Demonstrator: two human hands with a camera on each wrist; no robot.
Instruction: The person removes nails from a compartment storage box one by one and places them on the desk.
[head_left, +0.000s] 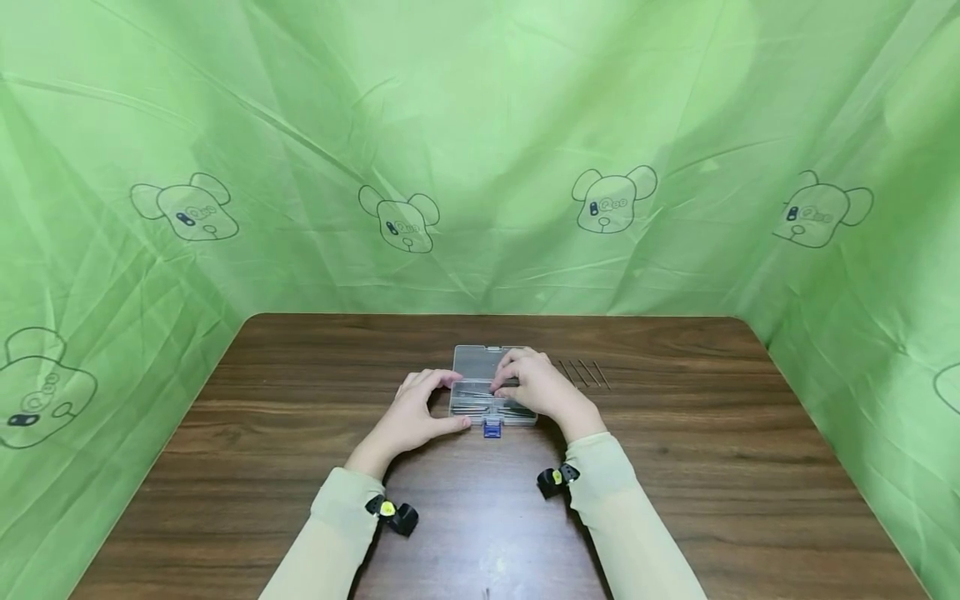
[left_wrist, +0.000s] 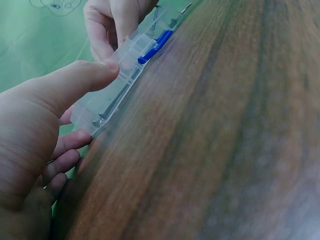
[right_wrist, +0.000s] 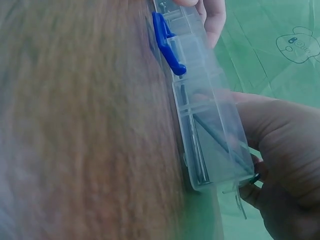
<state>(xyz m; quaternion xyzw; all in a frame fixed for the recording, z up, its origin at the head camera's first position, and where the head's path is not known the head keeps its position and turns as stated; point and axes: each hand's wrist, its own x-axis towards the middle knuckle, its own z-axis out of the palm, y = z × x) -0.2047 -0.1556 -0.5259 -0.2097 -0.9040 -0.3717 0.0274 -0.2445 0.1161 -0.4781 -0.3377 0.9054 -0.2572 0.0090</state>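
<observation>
A clear plastic compartment box (head_left: 472,421) lies on the table with its lid (head_left: 474,362) folded open toward the back and a blue latch (head_left: 492,429) at its front. Thin metal nails (right_wrist: 201,155) lie in its front compartments. My left hand (head_left: 412,412) grips the box's left end, thumb on the front edge and fingers round the side and back. Over the back compartments, my right hand (head_left: 538,383) has its thumb and fingers brought together, pinching a nail (head_left: 476,393) near its dark end. The right fingertips are partly hidden behind the box in the left wrist view.
Several loose nails (head_left: 588,373) lie in a slanting row on the wooden table (head_left: 675,467), right of the box. A green cloth (head_left: 480,108) with printed bear heads hangs behind the table and on both sides. Each sleeve carries a black wrist camera (head_left: 397,517).
</observation>
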